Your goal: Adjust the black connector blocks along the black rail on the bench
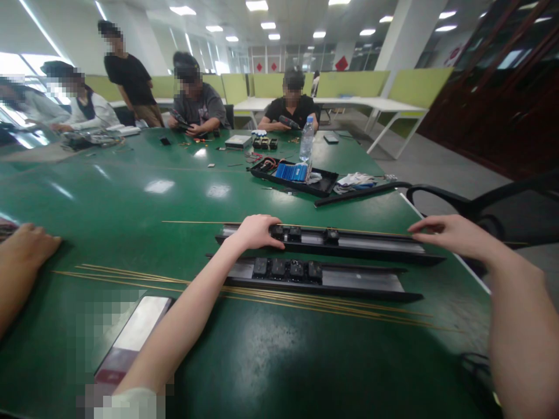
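My left hand (258, 230) is closed around a small black block (276, 233) at the left of the far black channel (375, 247), its thumb over the near wall. Two more black blocks sit further right in that channel. Along its far edge lies a thin brass-coloured rod (218, 222). At the right end, my right hand (449, 230) has thumb and fingertips drawn together on the rod; the exact contact is small. Closer to me is a second black channel (362, 279) holding several black blocks (297, 270), with a bundle of thin rods (332, 304) along its front.
A phone (140, 326) lies beneath my left forearm. Another person's hand (30, 247) rests at the left. Beyond are a black tray (325, 185) with a blue box (291, 171), a water bottle (307, 139), gloves (356, 183) and a black strip (362, 194). Several people surround the table.
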{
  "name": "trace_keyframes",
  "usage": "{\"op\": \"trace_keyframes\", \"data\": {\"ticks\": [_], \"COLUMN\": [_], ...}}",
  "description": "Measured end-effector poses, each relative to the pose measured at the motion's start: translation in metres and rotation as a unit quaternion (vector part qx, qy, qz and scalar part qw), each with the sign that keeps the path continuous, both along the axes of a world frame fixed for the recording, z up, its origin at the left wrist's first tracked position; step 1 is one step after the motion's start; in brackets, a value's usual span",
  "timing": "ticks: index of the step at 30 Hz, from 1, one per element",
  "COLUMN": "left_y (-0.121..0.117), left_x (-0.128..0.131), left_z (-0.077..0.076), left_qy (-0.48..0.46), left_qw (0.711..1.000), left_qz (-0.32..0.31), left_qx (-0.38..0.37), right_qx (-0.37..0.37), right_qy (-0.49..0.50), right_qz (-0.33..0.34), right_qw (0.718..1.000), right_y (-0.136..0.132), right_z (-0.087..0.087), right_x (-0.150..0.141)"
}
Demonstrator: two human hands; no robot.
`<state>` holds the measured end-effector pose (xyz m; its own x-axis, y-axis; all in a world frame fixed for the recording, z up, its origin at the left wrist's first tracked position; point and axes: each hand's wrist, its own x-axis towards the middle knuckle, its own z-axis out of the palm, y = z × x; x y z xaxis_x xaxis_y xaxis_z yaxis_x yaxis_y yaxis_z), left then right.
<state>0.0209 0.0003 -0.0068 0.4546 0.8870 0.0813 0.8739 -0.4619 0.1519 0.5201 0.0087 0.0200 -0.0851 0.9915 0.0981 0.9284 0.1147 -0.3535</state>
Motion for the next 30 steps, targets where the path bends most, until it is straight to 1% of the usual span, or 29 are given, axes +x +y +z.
{"op": "trace_keyframes", "data": {"ticks": [2, 3, 5, 7, 11, 15, 18, 25, 30], "left_y": [0.000, 0.001, 0.001, 0.002, 0.001, 0.001, 0.000, 0.000, 0.001], "left_x": [0.000, -0.001, -0.001, -0.001, -0.001, -0.001, 0.000, 0.001, 0.000], "left_z": [0.000, -0.001, -0.002, -0.002, -0.002, -0.001, -0.001, 0.001, -0.001], "left_qy": [0.000, -0.001, -0.001, -0.001, 0.002, 0.000, -0.003, -0.001, 0.000], "left_qw": [1.000, 1.000, 1.000, 1.000, 1.000, 1.000, 1.000, 1.000, 1.000], "left_qz": [0.000, 0.000, -0.001, -0.004, -0.007, -0.006, -0.006, -0.001, -0.002], "left_qx": [-0.001, 0.000, 0.001, 0.002, 0.004, 0.004, 0.002, -0.003, 0.002], "right_qx": [-0.039, -0.039, -0.010, 0.002, 0.017, 0.020, 0.021, 0.020, 0.024], "right_qy": [0.007, 0.009, 0.014, 0.024, 0.029, 0.031, 0.027, 0.048, 0.044], "right_qz": [0.020, 0.034, 0.062, 0.090, 0.135, 0.167, 0.177, 0.179, 0.168], "right_qw": [0.999, 0.999, 0.998, 0.996, 0.990, 0.985, 0.984, 0.983, 0.984], "right_y": [0.000, -0.001, -0.002, -0.004, -0.006, -0.002, 0.000, -0.002, -0.003], "right_z": [0.002, 0.004, 0.006, 0.007, 0.001, -0.008, -0.011, -0.008, -0.007], "right_x": [-0.011, -0.018, -0.035, -0.051, -0.073, -0.077, -0.079, -0.086, -0.084]}}
